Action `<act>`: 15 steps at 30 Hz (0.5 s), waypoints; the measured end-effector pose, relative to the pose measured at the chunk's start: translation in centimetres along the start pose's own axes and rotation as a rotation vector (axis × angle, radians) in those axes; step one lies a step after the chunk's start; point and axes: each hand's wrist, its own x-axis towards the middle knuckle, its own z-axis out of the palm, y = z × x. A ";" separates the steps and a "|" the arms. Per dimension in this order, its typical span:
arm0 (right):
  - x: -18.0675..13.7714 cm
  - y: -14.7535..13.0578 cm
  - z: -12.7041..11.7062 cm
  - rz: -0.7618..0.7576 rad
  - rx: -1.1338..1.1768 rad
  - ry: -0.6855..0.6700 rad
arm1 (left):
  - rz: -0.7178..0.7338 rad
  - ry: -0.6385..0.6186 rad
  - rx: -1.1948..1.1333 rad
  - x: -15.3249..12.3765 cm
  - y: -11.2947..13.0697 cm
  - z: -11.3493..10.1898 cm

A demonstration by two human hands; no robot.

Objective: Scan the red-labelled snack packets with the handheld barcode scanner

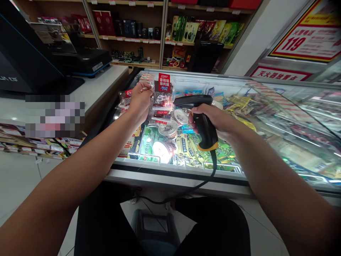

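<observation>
My right hand (223, 121) is wrapped round the grip of a black barcode scanner (207, 132) with yellow trim. The scanner's head points left, and a black cable hangs from its base. My left hand (141, 101) pinches the left edge of a clear snack packet (163, 89) with a red label and dark contents. That packet is upright above the freezer goods, its face towards me, with the scanner head just to its right. Similar red-labelled packets lie around and beneath it. Round lidded tubs (167, 128) sit below the packet, and a green bag (147, 144) lies beside them.
The chest freezer (149, 175) spans the front, with glass panels at right and several colourful bags inside. A white counter (106, 80) with a dark screen (23, 53) stands left. Shelves (128, 38) of goods line the back. A grey stool (156, 227) is between my legs.
</observation>
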 end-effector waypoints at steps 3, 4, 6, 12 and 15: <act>-0.2 -0.1 0.1 -0.003 -0.002 0.025 | -0.002 0.010 0.005 -0.1 0.2 0.0; -0.3 -0.2 0.2 -0.002 -0.003 0.038 | -0.002 0.011 0.008 -0.2 0.3 0.0; -0.4 -0.3 0.3 0.008 -0.002 0.062 | 0.001 0.014 0.009 -0.4 0.4 0.1; -0.5 -0.7 0.0 -0.032 0.036 0.100 | -0.026 0.038 0.067 -0.3 0.6 0.0; -0.2 -1.1 -1.6 -0.096 0.039 0.275 | -0.006 0.046 0.221 0.1 0.7 -0.5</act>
